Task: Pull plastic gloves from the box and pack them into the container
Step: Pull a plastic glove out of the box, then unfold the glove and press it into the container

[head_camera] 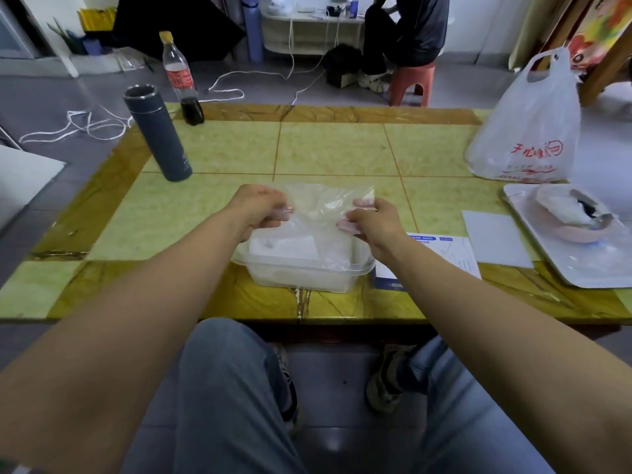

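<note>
- Plastic glove [328, 203]: clear, thin film, held spread between both hands above the container [304, 278]; its lower end hangs into the container's right part.
- Left hand [263, 208]: fingers are curled, and the glove's left edge is pinched between thumb and fingers.
- Right hand [371, 220]: fingers are curled, and the glove's right edge is pinched; the fingertips are seen through the film.
- Container: clear, rectangular, open-topped, set on the worktop [325, 148] near its front edge, directly below the hands. Whitish crumpled plastic [290, 249] is seen inside; the count cannot be told.
- Box [444, 254]: white with blue print, laid flat just right of the container and partly covered by the right forearm. Contact with the container cannot be told, and the opening is not seen.
- White sheet [496, 237] is laid right of the box, beside the tray [581, 271].
- Tray: white, at the worktop's right edge; a pink bowl [576, 236] with white and dark contents is set on it.
- White carrier bag [526, 131] with red print is stood behind the tray, far right.
- Grey flask [159, 135] is stood upright at far left. A cola bottle [179, 77] with a yellow cap and dark liquid only at the bottom is stood behind it at the back edge.
- Background: a person [407, 29] is seated on a red stool [410, 80], and a white cable [85, 124] is strewn on the floor.
- Wearer's knees in grey trousers are seen below the worktop's front edge.
</note>
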Motion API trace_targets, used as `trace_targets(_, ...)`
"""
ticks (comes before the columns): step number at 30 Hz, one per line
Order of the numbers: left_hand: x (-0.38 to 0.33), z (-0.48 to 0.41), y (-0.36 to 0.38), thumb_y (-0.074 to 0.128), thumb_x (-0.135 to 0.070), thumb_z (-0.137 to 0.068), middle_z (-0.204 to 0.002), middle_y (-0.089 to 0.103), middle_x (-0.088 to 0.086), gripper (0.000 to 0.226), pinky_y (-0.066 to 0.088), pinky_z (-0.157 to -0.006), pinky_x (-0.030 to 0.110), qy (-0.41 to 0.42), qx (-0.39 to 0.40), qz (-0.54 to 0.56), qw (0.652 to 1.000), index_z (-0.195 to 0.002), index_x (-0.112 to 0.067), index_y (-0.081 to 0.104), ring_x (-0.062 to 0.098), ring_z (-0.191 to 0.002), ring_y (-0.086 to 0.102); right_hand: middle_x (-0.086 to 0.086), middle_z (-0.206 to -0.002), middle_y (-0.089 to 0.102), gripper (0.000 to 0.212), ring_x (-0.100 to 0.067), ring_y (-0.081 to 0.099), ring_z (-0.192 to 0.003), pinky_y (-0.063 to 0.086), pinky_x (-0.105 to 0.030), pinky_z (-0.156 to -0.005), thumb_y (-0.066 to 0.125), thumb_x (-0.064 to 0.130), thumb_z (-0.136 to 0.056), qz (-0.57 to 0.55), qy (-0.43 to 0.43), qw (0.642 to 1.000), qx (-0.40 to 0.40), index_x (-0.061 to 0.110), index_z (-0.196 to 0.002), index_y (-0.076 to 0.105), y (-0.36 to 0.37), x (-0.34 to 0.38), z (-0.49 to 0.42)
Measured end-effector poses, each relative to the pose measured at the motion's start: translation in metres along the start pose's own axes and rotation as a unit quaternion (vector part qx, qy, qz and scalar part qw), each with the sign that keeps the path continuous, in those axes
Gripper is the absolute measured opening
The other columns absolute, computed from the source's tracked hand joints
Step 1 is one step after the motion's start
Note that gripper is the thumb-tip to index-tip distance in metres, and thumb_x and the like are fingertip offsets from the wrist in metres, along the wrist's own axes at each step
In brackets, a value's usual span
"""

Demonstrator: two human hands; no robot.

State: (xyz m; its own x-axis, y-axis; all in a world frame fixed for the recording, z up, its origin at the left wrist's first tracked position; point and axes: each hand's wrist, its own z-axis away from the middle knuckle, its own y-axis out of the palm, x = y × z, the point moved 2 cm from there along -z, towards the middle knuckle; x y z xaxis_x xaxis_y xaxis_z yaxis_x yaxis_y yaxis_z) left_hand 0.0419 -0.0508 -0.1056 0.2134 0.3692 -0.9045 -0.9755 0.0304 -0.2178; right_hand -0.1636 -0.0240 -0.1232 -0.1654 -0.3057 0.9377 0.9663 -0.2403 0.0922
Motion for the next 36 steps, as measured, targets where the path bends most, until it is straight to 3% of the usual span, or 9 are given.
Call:
trace_targets(6,0.009,-0.011,0.008,0.070,-0.005,-0.085,-0.105,0.063,0.013,0.034,0.054,-0.086,0.036,0.021,-0.024,-0.055,0.998,-0.114,-0.010,0.053,0.023,-0.087,0.067,-0.015,-0.094,0.061,0.024,-0.017,0.068,-0.055,0.059,-0.027,-0.072,0.054,-0.008,-0.089,0.047,0.001,0.999,0.010,0.008,-0.106,0.048,0.005,-0.003,-0.005)
trace_targets(9,0.010,-0.016,0.004,0.059,-0.001,-0.087,-0.085,0.065,0.009,0.025,0.054,-0.089,0.038,0.073,-0.057,-0.070,0.993,-0.110,-0.012,0.055,0.021,-0.075,0.069,-0.013,-0.091,0.060,0.026,-0.014,0.068,-0.050,0.059,-0.030,-0.080,0.054,-0.007,-0.089,0.080,0.005,0.997,0.013,0.009,-0.109,0.048,0.010,-0.006,-0.005)
trace_targets(12,0.012,-0.018,-0.001,0.052,-0.003,-0.090,-0.072,0.055,0.002,0.022,0.055,-0.079,0.040,0.123,-0.077,-0.121,0.982,-0.108,-0.015,0.055,0.019,-0.064,0.065,-0.013,-0.090,0.061,0.027,-0.014,0.068,-0.051,0.057,-0.037,-0.088,0.054,-0.006,-0.088,0.097,0.006,0.995,0.018,0.012,-0.109,0.048,0.015,-0.007,-0.005)
trace_targets(21,0.024,-0.029,0.003,0.041,-0.009,-0.097,-0.080,0.052,0.001,0.019,0.047,-0.055,0.031,0.146,-0.096,-0.235,0.956,-0.107,-0.017,0.055,0.018,-0.055,0.059,-0.011,-0.079,0.057,0.036,-0.027,0.066,-0.059,0.059,-0.046,-0.079,0.049,-0.007,-0.091,0.202,-0.027,0.979,0.021,0.007,-0.123,0.040,0.017,-0.004,-0.004)
trace_targets(25,0.028,-0.032,0.007,0.043,-0.011,-0.095,-0.097,0.054,0.005,0.019,0.040,-0.059,0.030,0.199,-0.078,-0.374,0.903,-0.105,-0.018,0.058,0.020,-0.071,0.053,-0.010,-0.105,0.057,0.053,-0.030,0.067,-0.088,0.056,-0.042,-0.084,0.061,0.005,-0.088,0.305,-0.099,0.947,-0.002,0.006,-0.134,0.035,0.018,-0.003,-0.007)
trace_targets(28,0.032,-0.032,0.011,0.040,-0.010,-0.097,-0.107,0.051,0.007,0.021,0.042,-0.066,0.034,0.229,-0.060,-0.452,0.860,-0.111,-0.015,0.056,0.025,-0.079,0.052,-0.009,-0.131,0.045,0.063,-0.023,0.046,-0.119,0.041,-0.032,-0.098,0.069,0.021,-0.083,0.399,-0.231,0.885,-0.065,0.008,-0.137,0.038,0.016,0.007,-0.012)
trace_targets(31,0.034,-0.032,0.016,0.038,-0.007,-0.097,-0.112,0.051,0.011,0.023,0.041,-0.064,0.035,0.244,-0.062,-0.498,0.830,-0.113,-0.012,0.054,0.030,-0.080,0.053,-0.002,-0.107,0.057,0.040,-0.016,0.052,-0.097,0.043,-0.030,-0.083,0.063,0.017,-0.082,0.375,-0.321,0.865,-0.089,0.014,-0.121,0.054,0.019,0.021,-0.012)
trace_targets(33,0.036,-0.033,0.020,0.039,-0.004,-0.096,-0.113,0.051,0.014,0.023,0.040,-0.062,0.036,0.245,-0.074,-0.521,0.814,-0.113,-0.010,0.053,0.033,-0.082,0.055,0.000,-0.079,0.060,0.018,-0.012,0.054,-0.069,0.046,-0.030,-0.064,0.057,0.011,-0.085,0.329,-0.266,0.906,0.006,0.012,-0.101,0.063,0.029,0.022,-0.012)
trace_targets(36,0.037,-0.033,0.027,0.041,-0.003,-0.095,-0.113,0.051,0.015,0.023,0.038,-0.062,0.037,0.230,-0.090,-0.558,0.792,-0.115,-0.008,0.051,0.035,-0.085,0.057,-0.007,-0.077,0.064,0.012,-0.014,0.058,-0.057,0.049,-0.024,-0.051,0.055,0.008,-0.092,0.382,-0.116,0.902,0.166,0.004,-0.097,0.065,0.046,0.003,-0.012)
